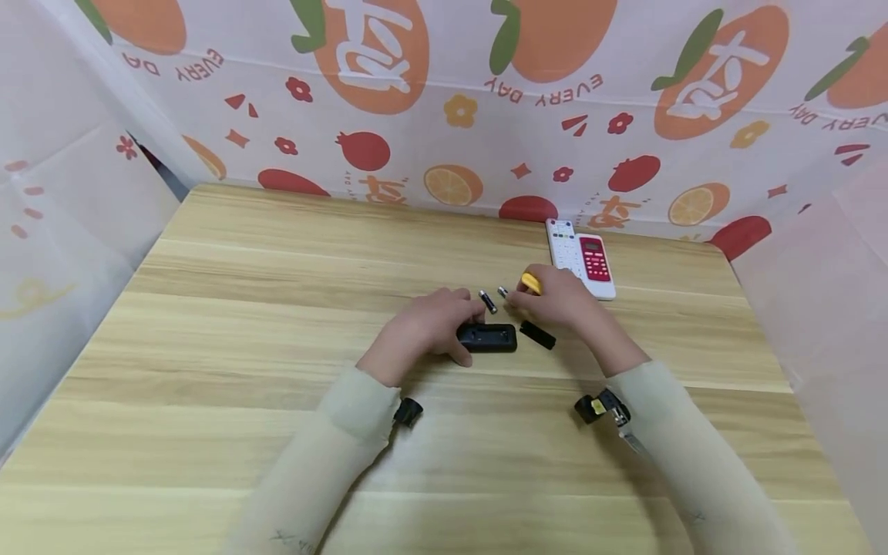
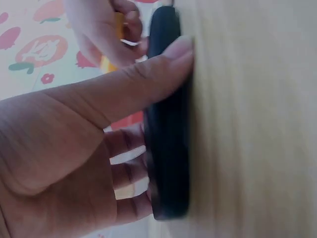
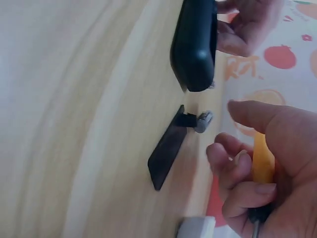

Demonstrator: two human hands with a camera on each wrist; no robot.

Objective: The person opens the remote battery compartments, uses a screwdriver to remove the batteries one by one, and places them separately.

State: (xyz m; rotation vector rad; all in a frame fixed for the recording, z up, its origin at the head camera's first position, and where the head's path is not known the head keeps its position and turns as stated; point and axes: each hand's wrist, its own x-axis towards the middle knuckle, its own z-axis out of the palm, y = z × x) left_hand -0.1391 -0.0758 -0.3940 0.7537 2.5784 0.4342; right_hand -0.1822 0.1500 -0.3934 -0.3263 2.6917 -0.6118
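Note:
My left hand point(image 1: 432, 322) grips a black remote control point(image 1: 491, 338) by its left end, thumb along the near side and fingers at the far side. Its battery compartment faces up, uncovered. In my right hand point(image 1: 560, 297), curled fingers hold a yellow-handled screwdriver point(image 3: 263, 161) whose metal shaft points away from the thumb. The thumb and forefinger of that hand are apart, close to a small battery point(image 1: 502, 292); a second battery point(image 1: 489, 301) lies left of it. A black battery cover point(image 1: 537, 335) lies on the table between the remote and my right wrist.
At the back right of the wooden table point(image 1: 243, 370) lie a white remote control point(image 1: 563, 245) and a white one with a red face point(image 1: 603, 285), side by side. A fruit-printed cloth point(image 1: 416, 139) hangs along the back edge, with pale cloth on both sides.

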